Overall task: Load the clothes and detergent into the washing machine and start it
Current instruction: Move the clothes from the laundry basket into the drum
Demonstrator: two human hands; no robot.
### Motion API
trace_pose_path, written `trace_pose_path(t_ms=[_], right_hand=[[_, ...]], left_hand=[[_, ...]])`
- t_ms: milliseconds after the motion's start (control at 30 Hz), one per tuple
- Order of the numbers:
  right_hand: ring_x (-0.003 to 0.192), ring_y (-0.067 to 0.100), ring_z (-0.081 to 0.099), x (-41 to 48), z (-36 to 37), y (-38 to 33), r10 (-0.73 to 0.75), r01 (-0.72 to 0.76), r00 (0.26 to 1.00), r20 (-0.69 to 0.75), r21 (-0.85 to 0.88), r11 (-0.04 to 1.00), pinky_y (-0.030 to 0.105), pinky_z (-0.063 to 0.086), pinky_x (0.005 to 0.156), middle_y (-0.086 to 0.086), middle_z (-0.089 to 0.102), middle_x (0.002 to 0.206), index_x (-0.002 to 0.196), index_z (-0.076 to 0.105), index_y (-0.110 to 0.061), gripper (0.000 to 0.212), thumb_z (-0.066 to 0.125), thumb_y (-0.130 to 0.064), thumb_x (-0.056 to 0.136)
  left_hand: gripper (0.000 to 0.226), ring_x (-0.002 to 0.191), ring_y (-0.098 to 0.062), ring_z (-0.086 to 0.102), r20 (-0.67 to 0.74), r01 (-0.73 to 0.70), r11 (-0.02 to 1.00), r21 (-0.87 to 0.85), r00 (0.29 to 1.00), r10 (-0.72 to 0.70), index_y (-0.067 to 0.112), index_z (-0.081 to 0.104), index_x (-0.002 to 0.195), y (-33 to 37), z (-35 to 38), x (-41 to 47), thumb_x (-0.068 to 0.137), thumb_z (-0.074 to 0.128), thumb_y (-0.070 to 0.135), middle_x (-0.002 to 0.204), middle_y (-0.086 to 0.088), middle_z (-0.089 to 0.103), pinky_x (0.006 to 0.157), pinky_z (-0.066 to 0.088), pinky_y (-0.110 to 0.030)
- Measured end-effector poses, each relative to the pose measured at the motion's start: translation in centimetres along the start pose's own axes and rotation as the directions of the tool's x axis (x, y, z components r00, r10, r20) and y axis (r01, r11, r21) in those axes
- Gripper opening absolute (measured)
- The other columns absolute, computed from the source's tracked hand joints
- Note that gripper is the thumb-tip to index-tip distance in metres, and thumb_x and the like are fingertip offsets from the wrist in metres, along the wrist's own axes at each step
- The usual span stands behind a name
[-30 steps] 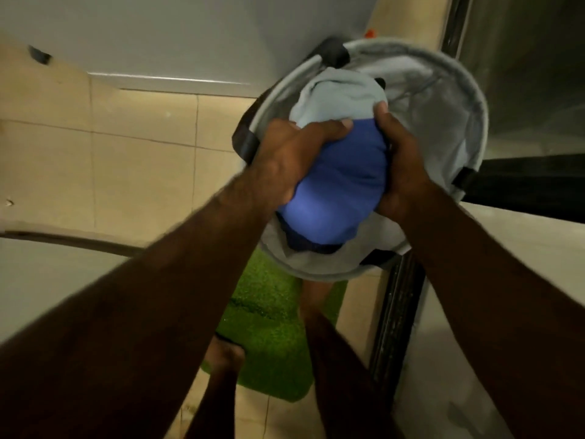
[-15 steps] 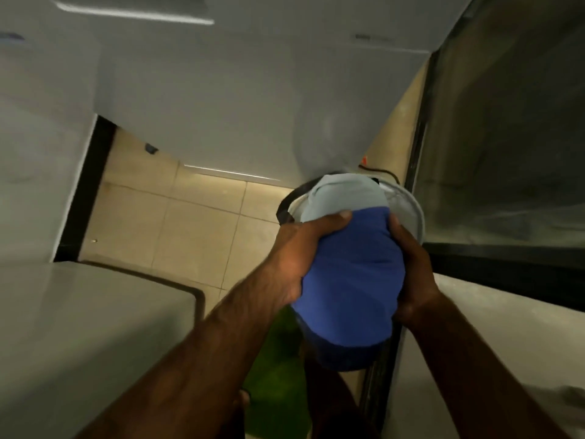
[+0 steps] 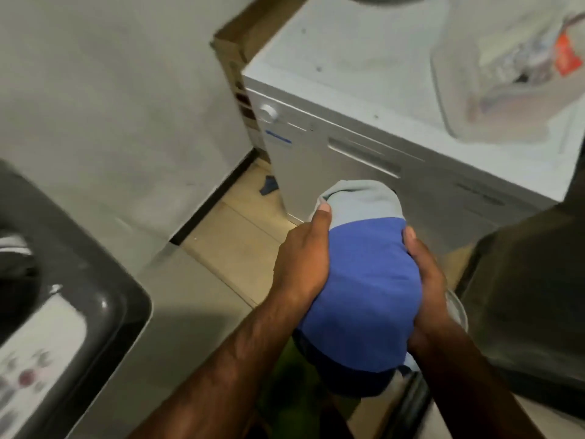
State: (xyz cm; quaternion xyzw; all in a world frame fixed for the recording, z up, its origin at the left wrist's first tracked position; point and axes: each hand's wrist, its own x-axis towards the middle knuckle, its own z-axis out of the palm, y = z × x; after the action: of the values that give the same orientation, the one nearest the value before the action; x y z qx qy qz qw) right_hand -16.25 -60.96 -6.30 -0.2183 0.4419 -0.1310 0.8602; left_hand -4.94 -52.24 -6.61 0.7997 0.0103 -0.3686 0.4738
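A bundle of clothes (image 3: pixel 364 280), blue cloth below and pale grey cloth on top, is held in mid-air between both hands. My left hand (image 3: pixel 300 264) grips its left side and my right hand (image 3: pixel 427 280) grips its right side. The grey rim of the laundry basket (image 3: pixel 459 315) shows just under my right wrist. At the lower left edge stands a top-loading washing machine (image 3: pixel 104 299) with a dark rim and a white control panel (image 3: pixel 28 369) with buttons; its tub is mostly out of frame.
A silver front-panel appliance (image 3: pixel 364 160) with a round knob stands ahead, a clear plastic container (image 3: pixel 506 74) on its top. A white wall is at the left, beige floor tiles (image 3: pixel 234 245) below, a green mat (image 3: pixel 285 384) under my arms, and a dark piece of furniture (image 3: pixel 525 296) at the right.
The clothes bundle has been lifted out of the laundry basket and up. My view has swung up from the basket, bringing the silver appliance and the washing machine's panel into sight.
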Motion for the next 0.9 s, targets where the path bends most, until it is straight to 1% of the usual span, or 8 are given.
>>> trace_pose_path(t_ms=[67, 167, 333, 433, 567, 700, 800, 900], right_hand=[[0.099, 0.017, 0.077, -1.2, 4.5, 1.5, 0.031, -0.029, 0.998, 0.052, -0.036, 0.999, 0.036, 0.057, 0.082, 0.005, 0.078, 0.119, 0.109, 0.078, -0.021, 0.057, 0.030, -0.050, 0.108], [0.096, 0.027, 0.078, -2.9, 10.8, 3.9, 0.041, -0.028, 0.988, 0.150, -0.087, 0.996, 0.035, 0.065, 0.069, 0.004, 0.082, 0.103, 0.088, 0.087, -0.023, 0.055, 0.044, -0.053, 0.102], [0.092, 0.025, 0.079, -6.5, 21.4, 8.4, 0.090, -0.036, 0.910, 0.405, -0.138, 0.990, 0.040, 0.065, 0.069, 0.010, 0.080, 0.110, 0.096, 0.086, -0.019, 0.056, 0.042, -0.053, 0.104], [0.083, 0.022, 0.080, -9.0, 28.1, 11.5, 0.094, -0.019, 0.838, 0.538, -0.142, 0.990, 0.037, 0.065, 0.066, 0.008, 0.081, 0.097, 0.089, 0.086, -0.019, 0.057, 0.040, -0.050, 0.105], [0.097, 0.027, 0.078, -11.7, 35.8, 18.1, 0.220, -0.057, 0.748, 0.626, -0.270, 0.961, 0.042, 0.065, 0.079, 0.012, 0.078, 0.115, 0.133, 0.070, -0.016, 0.056, 0.041, -0.054, 0.105], [0.131, 0.030, 0.063, -13.2, 40.8, 25.4, 0.324, -0.109, 0.654, 0.684, -0.339, 0.935, 0.047, 0.047, 0.113, 0.013, 0.065, 0.142, 0.148, 0.055, -0.019, 0.058, 0.041, -0.054, 0.103], [0.135, 0.031, 0.059, -13.8, 43.2, 30.7, 0.340, -0.147, 0.642, 0.687, -0.325, 0.934, 0.049, 0.042, 0.117, 0.013, 0.064, 0.144, 0.147, 0.055, -0.019, 0.056, 0.042, -0.051, 0.103], [0.117, 0.026, 0.071, -13.7, 44.0, 35.5, 0.334, -0.168, 0.697, 0.635, -0.307, 0.937, 0.043, 0.055, 0.103, 0.012, 0.074, 0.128, 0.123, 0.075, -0.019, 0.049, 0.040, -0.049, 0.105]], left_hand=[[0.072, 0.099, -0.017, 0.066, -0.103, -0.073, 0.997, -0.003, 0.992, 0.072, 0.032, 0.064, 0.110, 0.6, -4.6, -1.1, 0.081, 0.023, 0.084, 0.110, 0.007, 0.069, 0.096, 0.053, -0.049], [0.073, 0.113, -0.018, 0.058, -0.244, -0.117, 0.993, -0.030, 0.964, 0.106, 0.034, 0.052, 0.126, 1.0, -11.9, -2.6, 0.079, 0.025, 0.083, 0.126, 0.006, 0.058, 0.102, 0.047, -0.050], [0.085, 0.127, -0.014, 0.057, -0.161, -0.204, 0.889, -0.411, 0.976, 0.149, 0.051, 0.051, 0.136, 1.9, -24.6, -5.4, 0.064, 0.044, 0.095, 0.139, 0.017, 0.059, 0.112, 0.039, -0.045], [0.078, 0.125, -0.017, 0.061, -0.247, -0.293, 0.791, -0.537, 0.951, 0.185, 0.043, 0.062, 0.132, 2.2, -32.0, -7.7, 0.067, 0.058, 0.086, 0.135, 0.011, 0.065, 0.113, 0.041, -0.044], [0.054, 0.105, -0.022, 0.073, -0.359, -0.367, 0.676, -0.640, 0.920, 0.159, 0.025, 0.074, 0.118, 0.6, -41.3, -10.7, 0.087, 0.057, 0.066, 0.112, -0.002, 0.077, 0.099, 0.053, -0.042], [0.048, 0.098, -0.023, 0.075, -0.427, -0.411, 0.595, -0.691, 0.896, 0.123, 0.020, 0.075, 0.112, -2.4, -49.0, -12.4, 0.092, 0.055, 0.059, 0.105, -0.006, 0.079, 0.093, 0.056, -0.040], [0.052, 0.104, -0.025, 0.073, -0.517, -0.448, 0.616, -0.648, 0.853, 0.077, 0.021, 0.073, 0.119, -5.4, -54.0, -12.7, 0.088, 0.059, 0.060, 0.111, -0.006, 0.078, 0.098, 0.054, -0.043], [0.068, 0.110, -0.027, 0.071, -0.542, -0.444, 0.628, -0.639, 0.839, 0.042, 0.022, 0.072, 0.122, -9.1, -57.3, -11.2, 0.071, 0.068, 0.067, 0.117, -0.006, 0.076, 0.104, 0.051, -0.047]])
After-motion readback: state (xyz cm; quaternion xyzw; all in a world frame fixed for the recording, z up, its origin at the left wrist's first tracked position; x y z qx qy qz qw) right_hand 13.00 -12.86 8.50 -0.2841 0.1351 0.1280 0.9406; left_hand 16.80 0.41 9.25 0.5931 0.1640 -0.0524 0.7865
